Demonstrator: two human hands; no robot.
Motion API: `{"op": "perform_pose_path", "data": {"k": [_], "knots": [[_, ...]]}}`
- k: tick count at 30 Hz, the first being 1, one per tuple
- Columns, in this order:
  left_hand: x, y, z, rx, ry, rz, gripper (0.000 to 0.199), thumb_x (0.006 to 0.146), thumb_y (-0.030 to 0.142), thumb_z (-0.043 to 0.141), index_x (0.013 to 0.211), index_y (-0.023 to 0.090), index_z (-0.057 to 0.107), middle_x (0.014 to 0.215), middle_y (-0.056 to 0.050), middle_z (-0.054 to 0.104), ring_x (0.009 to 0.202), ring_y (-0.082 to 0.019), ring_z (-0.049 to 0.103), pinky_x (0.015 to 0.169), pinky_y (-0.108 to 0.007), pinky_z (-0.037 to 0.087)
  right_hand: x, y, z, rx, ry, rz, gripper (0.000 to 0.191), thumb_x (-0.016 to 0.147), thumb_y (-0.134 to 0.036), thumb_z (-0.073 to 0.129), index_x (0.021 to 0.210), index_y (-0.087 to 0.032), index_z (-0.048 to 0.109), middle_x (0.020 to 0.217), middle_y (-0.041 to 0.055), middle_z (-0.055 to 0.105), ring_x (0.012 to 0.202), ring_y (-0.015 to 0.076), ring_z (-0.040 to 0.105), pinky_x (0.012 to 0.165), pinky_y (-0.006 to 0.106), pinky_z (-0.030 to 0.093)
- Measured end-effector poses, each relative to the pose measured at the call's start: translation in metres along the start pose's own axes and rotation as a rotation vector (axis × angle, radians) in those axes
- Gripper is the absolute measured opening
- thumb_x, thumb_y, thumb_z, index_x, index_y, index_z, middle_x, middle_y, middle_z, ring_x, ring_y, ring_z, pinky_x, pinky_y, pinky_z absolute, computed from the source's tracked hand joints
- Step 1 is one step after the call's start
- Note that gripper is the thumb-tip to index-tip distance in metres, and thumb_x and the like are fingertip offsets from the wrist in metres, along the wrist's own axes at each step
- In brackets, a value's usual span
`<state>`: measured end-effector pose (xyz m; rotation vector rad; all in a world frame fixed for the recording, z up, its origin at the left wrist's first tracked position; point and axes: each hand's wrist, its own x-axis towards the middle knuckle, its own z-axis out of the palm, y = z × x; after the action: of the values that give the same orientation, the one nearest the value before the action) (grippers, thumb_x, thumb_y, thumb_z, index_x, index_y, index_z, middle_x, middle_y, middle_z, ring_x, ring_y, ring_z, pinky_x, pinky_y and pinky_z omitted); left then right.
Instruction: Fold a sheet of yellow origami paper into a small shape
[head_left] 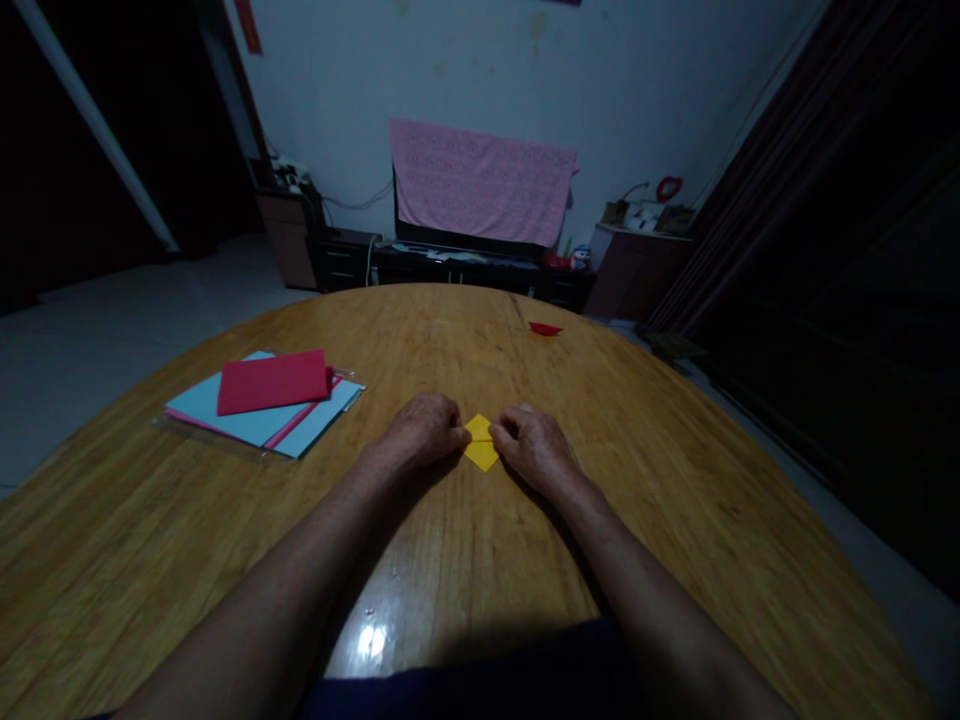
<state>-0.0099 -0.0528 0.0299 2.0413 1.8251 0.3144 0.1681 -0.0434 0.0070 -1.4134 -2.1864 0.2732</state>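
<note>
A small folded piece of yellow paper [481, 456] lies on the wooden table in front of me, diamond-shaped with a crease or edge running across its middle. My left hand [426, 428] is closed at the paper's left corner, thumb and fingers pinching it. At the opposite corner my right hand [534, 445] pinches the paper in the same way. Both hands rest low on the tabletop, and they cover the paper's side corners.
The round wooden table [420, 330] fills the foreground. To the left lies a stack of light blue and pink paper [315, 425] in a clear sleeve, topped by a folded red paper [274, 382]. A small red folded paper boat [545, 328] sits near the far edge.
</note>
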Motion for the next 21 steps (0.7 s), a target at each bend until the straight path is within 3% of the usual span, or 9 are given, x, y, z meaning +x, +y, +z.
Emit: {"op": "perform_pose_path", "data": {"k": [8,14,21], "knots": [[0.001,-0.002,0.000,0.081,0.008,0.052,0.026,0.074,0.035,0.051,0.086,0.020,0.070,0.083,-0.010,0.069,0.081,-0.023,0.062,0.066,-0.030,0.042,-0.001,-0.009,-0.005,-0.052,-0.049,0.021,0.011,0.078,-0.024,0.056,0.081,-0.018,0.065,0.079,0.0050,0.061,0.073,0.0158,0.054,0.067,0.027,0.038],[0.003,0.001,0.002,0.097,-0.011,0.001,0.027,0.073,0.032,0.052,0.088,0.020,0.071,0.088,-0.012,0.070,0.086,-0.025,0.063,0.069,-0.032,0.044,0.002,-0.014,-0.009,0.011,-0.156,0.130,0.011,0.070,-0.025,0.063,0.079,-0.019,0.066,0.076,0.0028,0.063,0.065,0.0136,0.052,0.058,0.025,0.036],[-0.002,0.003,-0.001,0.035,-0.001,0.007,0.026,0.072,0.031,0.052,0.088,0.020,0.069,0.086,-0.009,0.070,0.083,-0.023,0.063,0.065,-0.030,0.043,0.004,-0.010,-0.006,0.077,-0.188,0.199,0.021,0.066,-0.024,0.067,0.087,-0.019,0.065,0.074,0.0007,0.064,0.062,0.0121,0.054,0.057,0.024,0.037]]}}
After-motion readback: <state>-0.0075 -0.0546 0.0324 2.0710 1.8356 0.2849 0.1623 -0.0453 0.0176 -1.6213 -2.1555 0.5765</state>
